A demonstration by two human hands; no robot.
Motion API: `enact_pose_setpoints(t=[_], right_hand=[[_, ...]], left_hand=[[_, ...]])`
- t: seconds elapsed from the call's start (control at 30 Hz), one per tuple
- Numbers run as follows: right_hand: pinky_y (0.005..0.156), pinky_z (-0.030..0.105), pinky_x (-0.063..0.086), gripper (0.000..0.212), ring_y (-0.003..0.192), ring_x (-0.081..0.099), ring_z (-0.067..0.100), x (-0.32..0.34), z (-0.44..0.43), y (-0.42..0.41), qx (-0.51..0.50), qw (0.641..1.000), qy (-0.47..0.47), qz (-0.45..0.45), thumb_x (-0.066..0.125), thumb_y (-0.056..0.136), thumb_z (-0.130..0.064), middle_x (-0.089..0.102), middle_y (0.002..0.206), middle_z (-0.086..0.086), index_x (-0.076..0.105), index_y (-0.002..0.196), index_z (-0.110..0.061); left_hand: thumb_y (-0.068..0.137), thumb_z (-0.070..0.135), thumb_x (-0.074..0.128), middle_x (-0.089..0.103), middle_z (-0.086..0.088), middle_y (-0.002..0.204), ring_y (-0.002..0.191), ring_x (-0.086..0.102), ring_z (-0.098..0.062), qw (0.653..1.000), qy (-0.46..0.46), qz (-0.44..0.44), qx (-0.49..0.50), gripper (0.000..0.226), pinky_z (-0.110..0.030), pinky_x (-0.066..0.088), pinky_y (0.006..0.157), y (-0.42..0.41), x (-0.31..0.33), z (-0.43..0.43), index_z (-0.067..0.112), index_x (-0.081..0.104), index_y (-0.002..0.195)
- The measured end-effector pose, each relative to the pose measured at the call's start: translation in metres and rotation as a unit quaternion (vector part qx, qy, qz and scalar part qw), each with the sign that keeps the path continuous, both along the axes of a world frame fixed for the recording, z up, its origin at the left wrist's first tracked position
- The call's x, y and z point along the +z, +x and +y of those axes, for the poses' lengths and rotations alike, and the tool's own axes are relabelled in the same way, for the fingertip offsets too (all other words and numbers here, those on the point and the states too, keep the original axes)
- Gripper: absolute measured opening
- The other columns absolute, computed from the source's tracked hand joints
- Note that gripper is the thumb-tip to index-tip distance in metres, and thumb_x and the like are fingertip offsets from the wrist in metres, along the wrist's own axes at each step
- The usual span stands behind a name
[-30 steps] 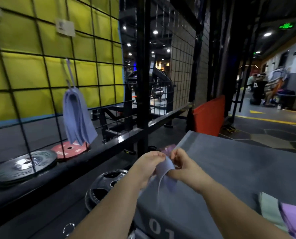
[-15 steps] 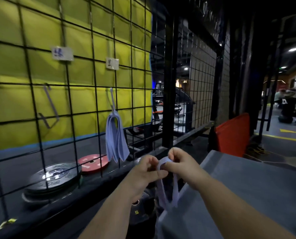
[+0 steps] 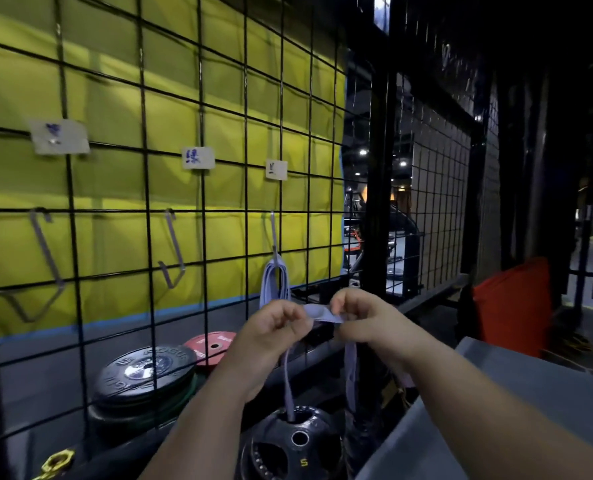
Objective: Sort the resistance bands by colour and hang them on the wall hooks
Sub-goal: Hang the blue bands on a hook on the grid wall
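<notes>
Left hand (image 3: 273,329): fingers curled, pinched one end of a pale blue band (image 3: 322,313).
Right hand (image 3: 361,317): pinched the other end, just beside the left hand; the loop hung below both.
Hung bands (image 3: 271,282): pale blue, on a hook (image 3: 273,233) just above the left hand.
Wire grid (image 3: 200,98): behind both hands, a second hook (image 3: 174,251) left of them.
Worktop (image 3: 547,386): grey, under the right forearm.

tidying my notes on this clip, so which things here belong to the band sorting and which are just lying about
Job: held blue band, left hand, right hand, hung blue bands, left hook, middle hook, middle label.
Lying about: black weight plate, red plate, orange pad, grey box.
</notes>
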State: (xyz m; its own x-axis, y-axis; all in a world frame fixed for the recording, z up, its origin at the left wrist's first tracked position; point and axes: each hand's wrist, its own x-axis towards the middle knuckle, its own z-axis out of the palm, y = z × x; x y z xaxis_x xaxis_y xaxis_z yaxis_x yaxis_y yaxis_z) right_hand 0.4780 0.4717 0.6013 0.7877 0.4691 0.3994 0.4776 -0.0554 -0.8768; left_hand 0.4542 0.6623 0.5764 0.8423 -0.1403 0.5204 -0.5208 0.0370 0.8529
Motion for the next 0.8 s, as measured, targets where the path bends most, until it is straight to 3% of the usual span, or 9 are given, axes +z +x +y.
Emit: enact_pose_setpoints(t=[0.13, 0.23, 0.37, 0.47, 0.53, 0.63, 0.73, 0.8], right_hand=[[0.051, 0.017, 0.038, 0.021, 0.053, 0.048, 0.007, 0.022, 0.011, -0.001, 0.024, 1.000, 0.011, -0.018, 0.061, 0.069, 0.007, 0.055, 0.064, -0.002, 0.054, 0.078, -0.011], [0.059, 0.020, 0.044, 0.017, 0.063, 0.054, 0.013, 0.039, 0.022, 0.002, 0.014, 0.999, 0.023, -0.033, 0.065, 0.068, 0.002, 0.061, 0.071, 0.002, 0.060, 0.074, -0.013], [0.072, 0.031, 0.043, 0.022, 0.079, 0.052, 0.023, 0.062, 0.037, 0.007, -0.019, 0.997, 0.034, -0.064, 0.069, 0.074, 0.006, 0.064, 0.085, 0.007, 0.064, 0.076, -0.015], [0.077, 0.026, 0.047, 0.019, 0.083, 0.060, 0.018, 0.077, 0.046, 0.010, -0.054, 0.994, 0.037, -0.087, 0.068, 0.079, 0.006, 0.069, 0.092, 0.004, 0.066, 0.082, -0.013], [0.071, 0.020, 0.048, 0.015, 0.078, 0.061, 0.014, 0.083, 0.052, 0.013, -0.072, 0.992, 0.049, -0.090, 0.069, 0.081, 0.003, 0.070, 0.088, -0.001, 0.067, 0.083, -0.012], [0.061, 0.024, 0.043, 0.010, 0.067, 0.052, 0.019, 0.086, 0.058, 0.018, -0.102, 0.989, 0.055, -0.094, 0.070, 0.082, -0.003, 0.067, 0.076, -0.002, 0.068, 0.083, -0.013], [0.051, 0.012, 0.042, 0.008, 0.052, 0.054, 0.000, 0.086, 0.062, 0.024, -0.120, 0.987, 0.063, -0.091, 0.069, 0.084, -0.003, 0.066, 0.070, -0.005, 0.067, 0.083, -0.011], [0.046, 0.009, 0.039, 0.009, 0.045, 0.051, -0.005, 0.084, 0.065, 0.028, -0.126, 0.986, 0.063, -0.088, 0.068, 0.085, -0.003, 0.064, 0.060, -0.011, 0.067, 0.082, -0.011]], left_hand=[[0.087, 0.004, 0.064, 0.059, 0.018, 0.065, 0.059, 0.051, 0.006, 0.996, 0.057, -0.055, 0.042, 0.012, -0.007, 0.039, 0.056, -0.010, 0.019, 0.017, 0.015, 0.062, 0.083], [0.087, 0.010, 0.065, 0.063, 0.020, 0.074, 0.071, 0.056, 0.007, 0.983, 0.100, -0.109, 0.106, 0.007, -0.007, 0.042, 0.066, -0.008, 0.033, 0.027, 0.016, 0.063, 0.084], [0.088, 0.011, 0.064, 0.065, 0.016, 0.086, 0.082, 0.057, 0.010, 0.974, 0.046, -0.128, 0.180, 0.010, -0.008, 0.043, 0.074, 0.004, 0.047, 0.029, 0.019, 0.062, 0.083], [0.089, 0.012, 0.063, 0.062, 0.021, 0.103, 0.102, 0.059, 0.001, 0.970, -0.033, -0.108, 0.216, 0.014, -0.019, 0.045, 0.087, 0.015, 0.054, 0.025, 0.024, 0.061, 0.083], [0.089, 0.017, 0.064, 0.063, 0.020, 0.098, 0.093, 0.063, -0.007, 0.957, -0.045, -0.109, 0.266, 0.015, -0.026, 0.048, 0.080, 0.023, 0.058, 0.022, 0.029, 0.060, 0.081], [0.090, 0.021, 0.063, 0.065, 0.004, 0.076, 0.064, 0.056, -0.010, 0.933, -0.033, -0.132, 0.332, 0.017, -0.023, 0.041, 0.055, 0.030, 0.063, 0.015, 0.031, 0.057, 0.077], [0.090, 0.014, 0.062, 0.061, 0.012, 0.073, 0.063, 0.056, 0.005, 0.916, -0.043, -0.158, 0.367, 0.016, -0.006, 0.039, 0.052, 0.031, 0.064, 0.008, 0.025, 0.058, 0.079], [0.090, 0.010, 0.062, 0.059, 0.015, 0.074, 0.066, 0.055, 0.013, 0.907, -0.054, -0.170, 0.380, 0.011, -0.002, 0.039, 0.056, 0.033, 0.061, 0.005, 0.019, 0.059, 0.083]])
